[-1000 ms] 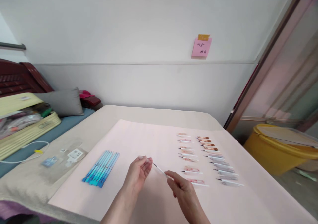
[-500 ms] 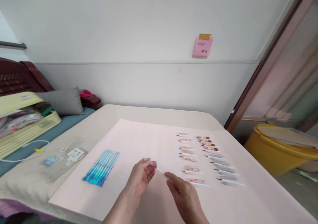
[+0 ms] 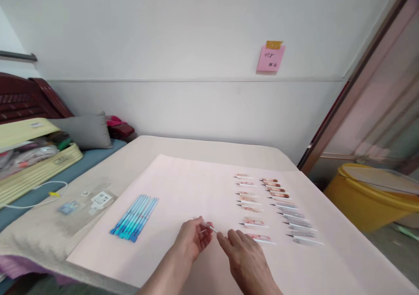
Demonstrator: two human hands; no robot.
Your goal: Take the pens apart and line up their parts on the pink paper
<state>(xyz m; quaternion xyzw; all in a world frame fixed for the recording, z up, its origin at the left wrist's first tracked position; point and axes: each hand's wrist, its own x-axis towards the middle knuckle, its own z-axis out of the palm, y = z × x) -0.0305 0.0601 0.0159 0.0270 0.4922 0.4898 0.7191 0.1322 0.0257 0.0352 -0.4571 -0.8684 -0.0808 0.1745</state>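
Over the pink sheet, my left hand (image 3: 193, 238) is closed around a slim white pen piece (image 3: 211, 228). A second thin white length shows between its fingers, but I cannot tell whether it is a separate part. My right hand (image 3: 244, 253) has its fingertips pinched at the near right end of the white pen piece. To the right lie clear pen barrels with red patterns (image 3: 253, 221), paired with white black-tipped refills (image 3: 250, 206). Beyond them are brown-patterned barrels (image 3: 276, 189) and grey ones (image 3: 296, 221). Several blue pens (image 3: 135, 218) lie side by side at left.
The pink sheet (image 3: 183, 177) covers much of the padded table. Clear plastic packaging (image 3: 87, 203) and a white cable with a yellow tag (image 3: 54, 194) lie at left. A grey pillow (image 3: 87, 131) sits behind. A yellow bin (image 3: 366, 199) stands right. A pink note (image 3: 271, 59) is on the wall.
Both hands have shifted slightly right and down with the white pen piece. Less of the piece shows between the hands. The view has moved a little.
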